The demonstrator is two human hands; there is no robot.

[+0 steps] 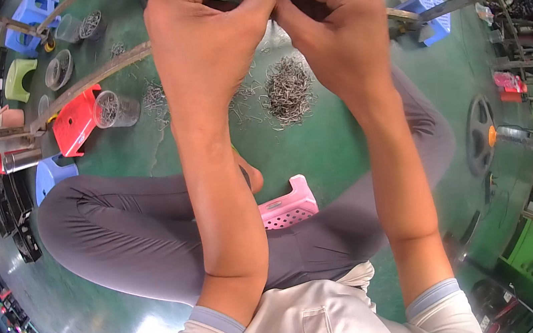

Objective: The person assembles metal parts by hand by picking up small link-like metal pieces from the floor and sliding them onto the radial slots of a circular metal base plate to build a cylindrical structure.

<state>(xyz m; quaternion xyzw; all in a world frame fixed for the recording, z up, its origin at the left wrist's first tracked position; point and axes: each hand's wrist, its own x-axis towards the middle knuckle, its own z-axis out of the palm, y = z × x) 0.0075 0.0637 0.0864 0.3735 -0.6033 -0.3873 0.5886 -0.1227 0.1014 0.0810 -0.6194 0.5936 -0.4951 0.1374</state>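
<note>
Both hands are raised at the top centre of the head view, fingertips meeting. My left hand [214,25] has its thumb and fingers pinched together around something small that I cannot make out. My right hand [336,29] is closed in a pinch right beside it, and what it grips is too small to name. A thin stick-like piece shows just above the fingertips. Below and between the hands, a heap of small metal hooks [289,91] lies on the green floor [318,153], with loose ones scattered to its left.
A wooden bar [100,77] crosses behind my hands. On the left are a red stool [77,122], a clear tub of metal pieces [116,109] and a blue stool [32,22]. A pink stool [292,207] is between my legs. Another blue stool [426,11] stands at right.
</note>
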